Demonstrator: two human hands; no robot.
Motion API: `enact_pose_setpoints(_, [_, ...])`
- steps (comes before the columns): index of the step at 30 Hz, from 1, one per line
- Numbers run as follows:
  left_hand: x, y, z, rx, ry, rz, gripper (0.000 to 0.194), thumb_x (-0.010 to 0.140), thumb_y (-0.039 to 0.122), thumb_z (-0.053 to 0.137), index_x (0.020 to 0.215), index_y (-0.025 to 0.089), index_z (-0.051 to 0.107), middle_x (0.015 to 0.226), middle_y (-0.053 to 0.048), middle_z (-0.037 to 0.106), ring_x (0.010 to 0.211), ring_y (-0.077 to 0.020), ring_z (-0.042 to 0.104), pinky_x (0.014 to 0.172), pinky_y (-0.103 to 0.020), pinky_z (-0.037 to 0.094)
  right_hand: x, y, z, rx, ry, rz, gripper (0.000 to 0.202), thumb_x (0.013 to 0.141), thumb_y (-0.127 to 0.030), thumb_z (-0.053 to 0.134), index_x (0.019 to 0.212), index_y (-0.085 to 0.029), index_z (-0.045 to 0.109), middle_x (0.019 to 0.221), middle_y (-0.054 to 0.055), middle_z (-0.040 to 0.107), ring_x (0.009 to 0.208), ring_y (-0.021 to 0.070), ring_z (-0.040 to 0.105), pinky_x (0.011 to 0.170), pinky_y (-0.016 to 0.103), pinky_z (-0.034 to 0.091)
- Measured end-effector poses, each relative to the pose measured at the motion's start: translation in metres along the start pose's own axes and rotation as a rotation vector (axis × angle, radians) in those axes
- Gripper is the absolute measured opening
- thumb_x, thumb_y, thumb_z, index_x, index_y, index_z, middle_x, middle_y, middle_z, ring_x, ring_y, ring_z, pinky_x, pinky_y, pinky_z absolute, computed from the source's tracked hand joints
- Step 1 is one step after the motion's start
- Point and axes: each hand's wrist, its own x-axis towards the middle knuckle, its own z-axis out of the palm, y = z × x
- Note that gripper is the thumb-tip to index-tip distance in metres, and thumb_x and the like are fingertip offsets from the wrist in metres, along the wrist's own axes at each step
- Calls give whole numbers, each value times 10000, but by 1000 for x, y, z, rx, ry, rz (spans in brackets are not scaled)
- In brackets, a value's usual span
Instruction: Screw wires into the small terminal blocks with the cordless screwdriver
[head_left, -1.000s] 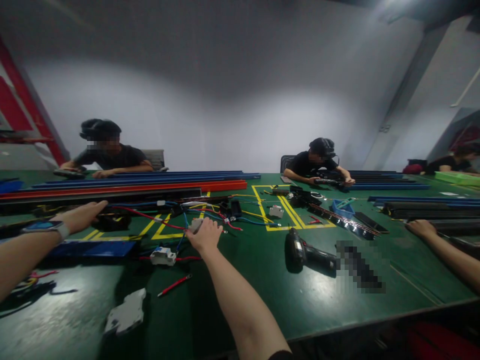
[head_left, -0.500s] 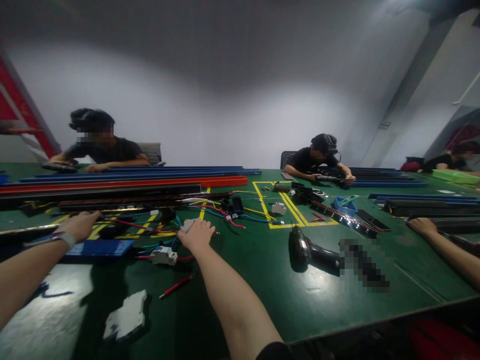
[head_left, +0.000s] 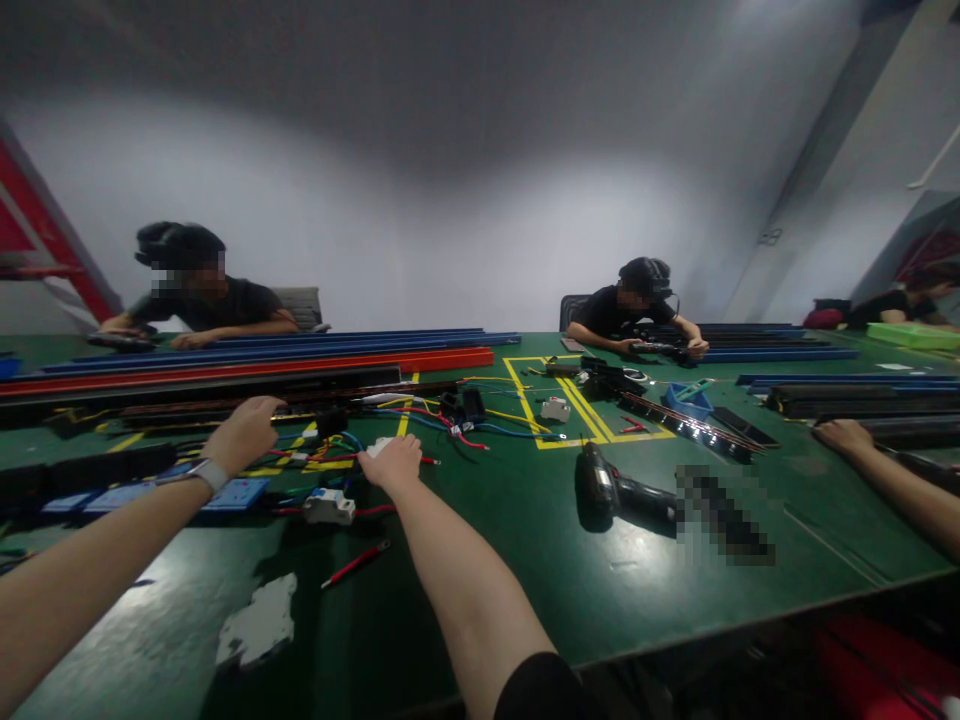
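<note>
My right hand (head_left: 394, 466) is closed on a small white block that looks like a circuit breaker (head_left: 377, 447), mostly covered by the fingers. To its left, my left hand (head_left: 241, 438), with a watch on the wrist, hovers over or touches the red and yellow wires (head_left: 300, 459); its fingertips are hidden. A second white circuit breaker (head_left: 330, 506) with blue parts and red leads lies just below the right hand. Beneath my left forearm runs a blue strip (head_left: 236, 493). A short red cable (head_left: 355, 564) and a flat white housing piece (head_left: 259, 620) lie nearer me.
A black cordless drill (head_left: 619, 492) lies right of my right arm. Behind the wires stretch long orange (head_left: 450, 357) and blue rails. Another breaker (head_left: 555, 408) and a blue bin (head_left: 688, 400) stand farther off. Two people work opposite; another person's hand (head_left: 844, 437) rests at right.
My left hand has moved right and slightly up, from the far-left end of the blue strip to the wires. My right hand stays nearly in place on the white block.
</note>
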Motion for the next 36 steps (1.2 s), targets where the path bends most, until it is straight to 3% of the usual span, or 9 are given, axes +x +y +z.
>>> enact_pose_setpoints(2, [7, 32, -2, -80, 66, 120, 479, 751, 16, 459, 1221, 91, 517, 1288, -74, 572, 1219, -175, 461, 1104, -283, 317, 1, 3, -2, 48, -11, -31, 770, 800, -674, 552, 1276, -69, 540, 1276, 246, 545, 1154, 357, 504, 925, 471, 415])
enact_pose_setpoints(5, [18, 86, -1, -269, 139, 182, 452, 780, 37, 417, 1208, 106, 547, 1249, -84, 593, 1165, -193, 514, 1064, -334, 387, 2, 19, -5, 121, 41, -133, 712, 839, -621, 542, 1287, -68, 519, 1293, 240, 514, 1184, 351, 470, 989, 477, 373])
enact_pose_setpoints(10, [20, 194, 16, -638, 305, 229, 396, 833, 86, 356, 1162, 152, 567, 1144, -96, 634, 1088, -199, 580, 1009, -362, 452, 3, 85, -41, 195, 150, -334, 359, 862, -332, 575, 1177, -159, 590, 1225, 138, 538, 1160, 266, 475, 1000, 379, 392])
enact_pose_setpoints(13, [7, 260, 38, -681, 205, 306, 353, 888, 147, 373, 1188, 158, 558, 1145, -118, 636, 1098, -217, 582, 982, -383, 464, 12, 142, -83, 174, 268, -265, 255, 854, -230, 554, 1097, -199, 624, 1170, 93, 549, 1139, 227, 481, 1004, 327, 392])
enact_pose_setpoints(16, [-8, 305, 61, -573, 57, 387, 353, 924, 228, 432, 1256, 174, 540, 1234, -144, 605, 1198, -240, 524, 993, -390, 437, 28, 200, -129, 132, 333, -140, 275, 857, -201, 518, 1112, -171, 616, 1186, 125, 520, 1159, 252, 465, 1039, 373, 363])
enact_pose_setpoints(21, [-16, 324, 79, -471, -32, 436, 251, 956, 269, 415, 1056, 238, 643, 1165, -105, 628, 1191, -249, 505, 922, -389, 427, 52, 284, -187, 45, 377, 62, 436, 823, -170, 530, 1256, -118, 557, 1276, 199, 454, 1214, 303, 448, 1042, 424, 353])
enact_pose_setpoints(25, [-15, 331, 78, -500, -35, 443, 261, 957, 263, 407, 961, 240, 667, 1025, -88, 652, 1018, -221, 573, 901, -380, 406, 67, 323, -206, -8, 330, 111, 584, 800, -130, 546, 1380, -138, 473, 1403, 188, 394, 1293, 278, 423, 1069, 377, 328])
enact_pose_setpoints(30, [-27, 356, 69, -531, 8, 485, 282, 962, 248, 376, 1019, 259, 652, 997, -62, 667, 991, -215, 581, 999, -447, 314, 78, 339, -204, -46, 235, 129, 597, 829, -86, 540, 1412, -144, 429, 1377, 172, 473, 1258, 247, 471, 1015, 338, 365])
enact_pose_setpoints(36, [-31, 362, 65, -579, -4, 458, 318, 982, 374, 362, 1017, 268, 660, 997, -57, 675, 986, -223, 574, 987, -452, 299, 72, 331, -213, -85, 162, 78, 270, 896, -176, 564, 1164, -156, 590, 1180, 155, 586, 1109, 240, 554, 929, 338, 391])
